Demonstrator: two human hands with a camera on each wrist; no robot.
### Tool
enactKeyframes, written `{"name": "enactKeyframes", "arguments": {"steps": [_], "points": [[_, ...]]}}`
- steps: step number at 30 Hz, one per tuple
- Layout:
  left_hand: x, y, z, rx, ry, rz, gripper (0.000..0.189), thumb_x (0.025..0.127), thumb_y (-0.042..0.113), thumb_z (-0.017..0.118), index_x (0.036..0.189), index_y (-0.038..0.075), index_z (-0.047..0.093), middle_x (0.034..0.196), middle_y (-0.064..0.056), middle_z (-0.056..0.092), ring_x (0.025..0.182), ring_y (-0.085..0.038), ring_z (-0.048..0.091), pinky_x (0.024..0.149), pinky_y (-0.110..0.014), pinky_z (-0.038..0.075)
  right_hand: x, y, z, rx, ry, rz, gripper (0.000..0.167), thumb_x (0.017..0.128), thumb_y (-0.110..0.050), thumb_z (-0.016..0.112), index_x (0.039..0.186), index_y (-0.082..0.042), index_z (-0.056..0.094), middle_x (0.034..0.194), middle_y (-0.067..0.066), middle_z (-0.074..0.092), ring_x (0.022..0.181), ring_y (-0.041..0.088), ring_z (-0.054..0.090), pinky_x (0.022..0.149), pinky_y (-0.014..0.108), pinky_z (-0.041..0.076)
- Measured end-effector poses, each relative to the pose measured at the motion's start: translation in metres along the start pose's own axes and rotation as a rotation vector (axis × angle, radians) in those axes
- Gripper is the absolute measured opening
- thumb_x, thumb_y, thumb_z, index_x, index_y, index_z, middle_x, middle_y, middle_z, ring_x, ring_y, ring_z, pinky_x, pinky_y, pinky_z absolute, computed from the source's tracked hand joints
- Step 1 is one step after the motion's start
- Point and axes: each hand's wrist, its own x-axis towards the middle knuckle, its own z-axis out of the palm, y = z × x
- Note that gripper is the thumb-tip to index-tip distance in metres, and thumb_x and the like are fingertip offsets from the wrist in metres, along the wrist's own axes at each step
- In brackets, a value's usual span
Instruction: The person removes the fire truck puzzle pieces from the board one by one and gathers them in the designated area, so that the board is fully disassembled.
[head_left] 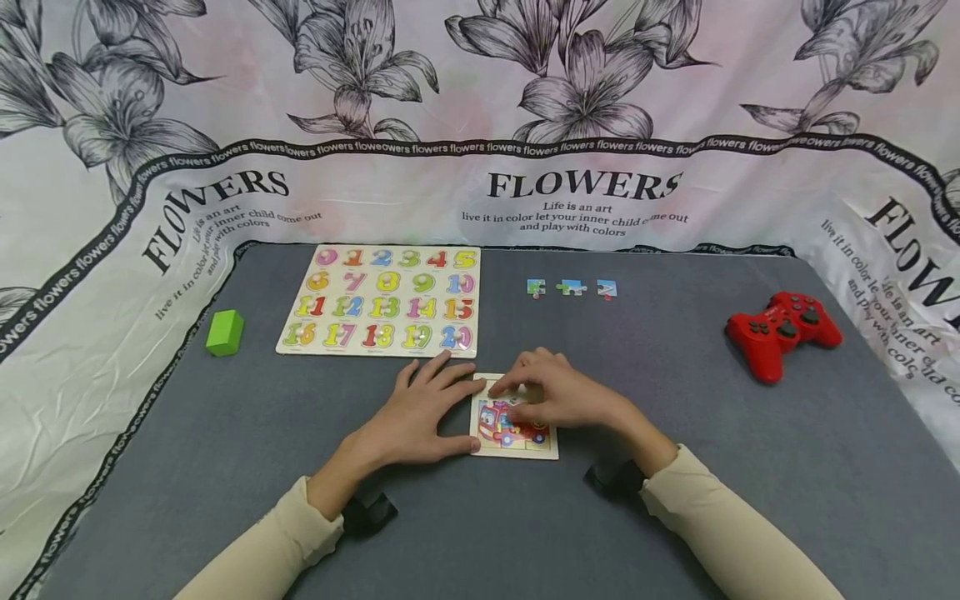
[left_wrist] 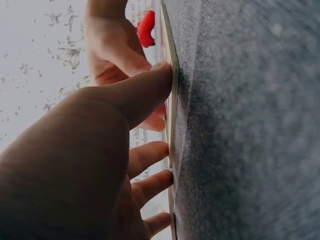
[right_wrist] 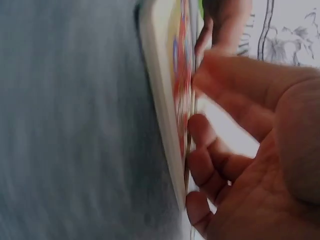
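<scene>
A small square jigsaw board [head_left: 517, 453] with a red cartoon vehicle lies flat in front of me. My left hand [head_left: 420, 417] spreads its fingers at the board's left side. Its thumb tip touches the lower left edge and its index fingertip the upper left. Over the board's upper right part, my right hand [head_left: 566, 392] rests with loosely bent fingers, thumb and index apart on the picture. In the right wrist view, the fingertips [right_wrist: 201, 131] meet the board's face, and the thumb hides part of it. Nothing shows pinched between thumb and fingers.
Behind my left hand lies a number puzzle board [head_left: 378, 290]. A green block [head_left: 224, 333] stands at the far left. Three small jigsaw pieces [head_left: 572, 287] lie in a row at the back. To the right is a red game controller [head_left: 783, 333]. Floral cloth [head_left: 420, 192] borders the table.
</scene>
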Motion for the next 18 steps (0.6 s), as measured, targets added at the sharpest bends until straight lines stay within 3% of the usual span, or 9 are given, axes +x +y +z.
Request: {"name": "enactKeyframes", "arguments": {"steps": [8,18], "points": [[-0.0002,0.0006,0.0026,0.016,0.004,-0.02,0.081,0.089,0.059,0.069,0.156,0.023,0.043,0.164,-0.002,0.037,0.159,-0.034,0.014,0.12,-0.071,0.014,-0.0017,-0.0032,0.0069,-0.042,0.007,-0.001,0.028,0.089,-0.019,0.077,0.117,-0.023,0.078,0.096,-0.002,0.06,0.085,0.015,0.04,0.075,0.034,0.023],[0.0009,0.0023,0.0013,0.034,0.004,-0.039,0.083,0.09,0.059,0.068,0.158,0.021,0.04,0.165,-0.001,0.037,0.159,-0.033,0.014,0.121,-0.07,0.014,-0.0012,-0.0039,0.0064,0.004,0.016,0.011,0.026,0.088,-0.017,0.078,0.113,-0.023,0.079,0.096,-0.002,0.06,0.086,0.017,0.04,0.076,0.036,0.022]]}}
